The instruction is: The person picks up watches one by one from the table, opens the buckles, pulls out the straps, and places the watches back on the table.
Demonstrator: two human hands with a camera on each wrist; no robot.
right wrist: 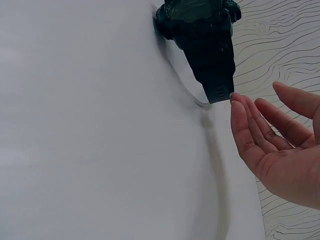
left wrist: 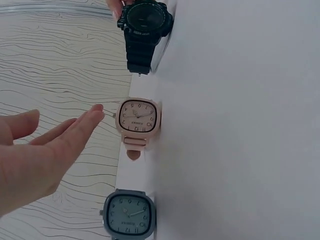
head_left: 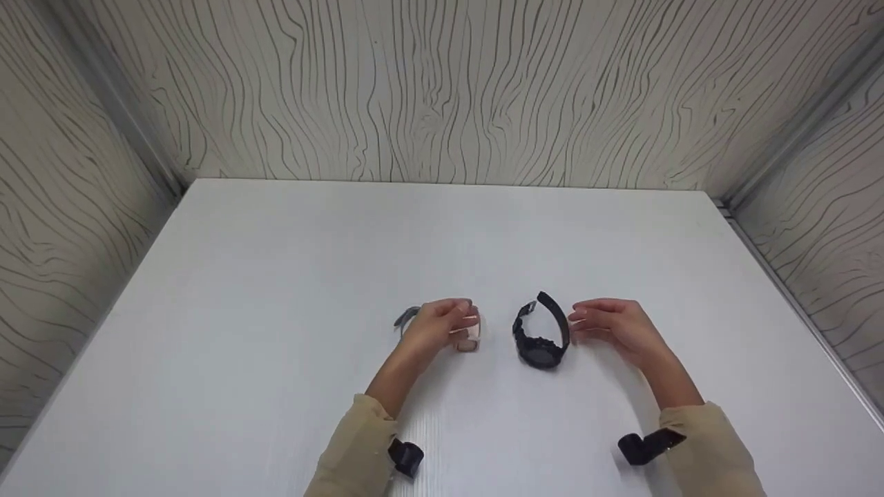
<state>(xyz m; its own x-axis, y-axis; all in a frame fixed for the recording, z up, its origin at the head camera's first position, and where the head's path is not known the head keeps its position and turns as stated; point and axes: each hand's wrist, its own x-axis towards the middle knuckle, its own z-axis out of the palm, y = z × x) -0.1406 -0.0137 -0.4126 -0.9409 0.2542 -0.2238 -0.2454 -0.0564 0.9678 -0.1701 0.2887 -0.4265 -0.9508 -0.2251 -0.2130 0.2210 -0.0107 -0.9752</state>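
Note:
Three wristwatches stand in a row on the white table. The black watch (head_left: pixel 541 353) is rightmost, its dial towards me and its strap curving up behind. My right hand (head_left: pixel 618 324) is just right of it, fingers loosely bent and fingertips right at the strap's end in the right wrist view. A pink watch (left wrist: pixel 138 116) with a squarish dial stands in the middle, partly hidden by my left hand (head_left: pixel 434 328) in the head view. That hand's fingers are extended, with the tips beside the pink case. The blue-grey watch (left wrist: pixel 129 214) is at the left, mostly behind the left hand.
The white table (head_left: pixel 297 262) has wood-grain panels (head_left: pixel 442 90) behind it and at both sides. Small black cameras (head_left: pixel 406 458) are strapped to the sleeves, over the table's near part.

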